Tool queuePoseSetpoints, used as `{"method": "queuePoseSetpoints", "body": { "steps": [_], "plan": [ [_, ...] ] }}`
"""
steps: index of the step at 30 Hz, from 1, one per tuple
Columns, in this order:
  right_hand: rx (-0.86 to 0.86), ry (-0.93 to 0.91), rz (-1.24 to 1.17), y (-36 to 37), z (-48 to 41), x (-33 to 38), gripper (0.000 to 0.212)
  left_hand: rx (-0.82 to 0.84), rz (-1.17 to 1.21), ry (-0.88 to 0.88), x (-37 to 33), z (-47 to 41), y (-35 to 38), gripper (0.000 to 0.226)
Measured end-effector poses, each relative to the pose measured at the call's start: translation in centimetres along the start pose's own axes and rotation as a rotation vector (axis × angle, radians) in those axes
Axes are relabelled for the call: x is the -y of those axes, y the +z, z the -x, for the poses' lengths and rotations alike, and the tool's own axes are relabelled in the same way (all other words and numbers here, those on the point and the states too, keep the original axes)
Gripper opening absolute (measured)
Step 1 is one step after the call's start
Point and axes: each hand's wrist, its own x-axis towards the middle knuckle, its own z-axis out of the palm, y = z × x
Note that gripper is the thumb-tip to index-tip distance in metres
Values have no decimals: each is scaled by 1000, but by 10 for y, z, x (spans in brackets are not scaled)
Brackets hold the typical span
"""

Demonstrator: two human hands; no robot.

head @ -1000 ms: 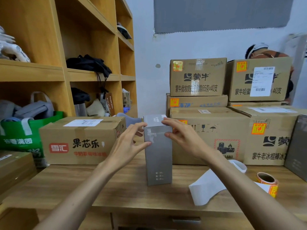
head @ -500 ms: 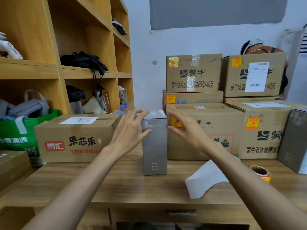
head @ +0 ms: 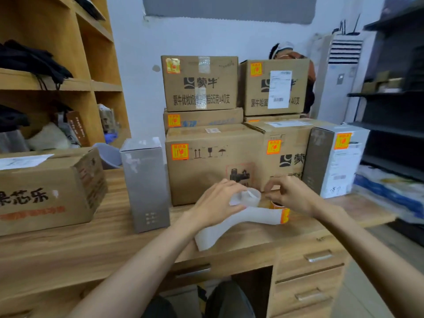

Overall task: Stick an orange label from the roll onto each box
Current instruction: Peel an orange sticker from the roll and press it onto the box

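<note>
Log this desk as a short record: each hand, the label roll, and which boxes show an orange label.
Left hand: grips the white backing strip trailing from the roll
Right hand: fingers curled over the orange label roll; grip unclear
Roll position: on the wooden desk, under the right hand
Tall grey box: upright, no orange label visible
Brown carton with red print: no orange label visible
Large brown carton behind the hands: orange label on front
Grey and white box: orange label near top

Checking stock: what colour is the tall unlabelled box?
The tall box is grey, clearest in the head view.
</note>
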Motion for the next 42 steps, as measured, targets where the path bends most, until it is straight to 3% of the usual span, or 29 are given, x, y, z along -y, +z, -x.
{"method": "queuePoseSetpoints", "body": {
  "steps": [7,13,20,30,42],
  "plan": [
    [20,110,-37,7,27,-32,11,93,275,-106,-37,-27,62,41],
    [91,124,-98,24,32,-39,24,60,353,-232,-45,-32,88,17],
    [16,145,-124,36,35,-41,18,76,332,-171,-18,-27,91,20],
    [-130,160,-164,58,45,-28,8,7,411,-231,-5,-9,107,25],
    [-232,156,-86,76,54,-19,22,-52,598,-279,-5,-2,109,15]
  ]
}}
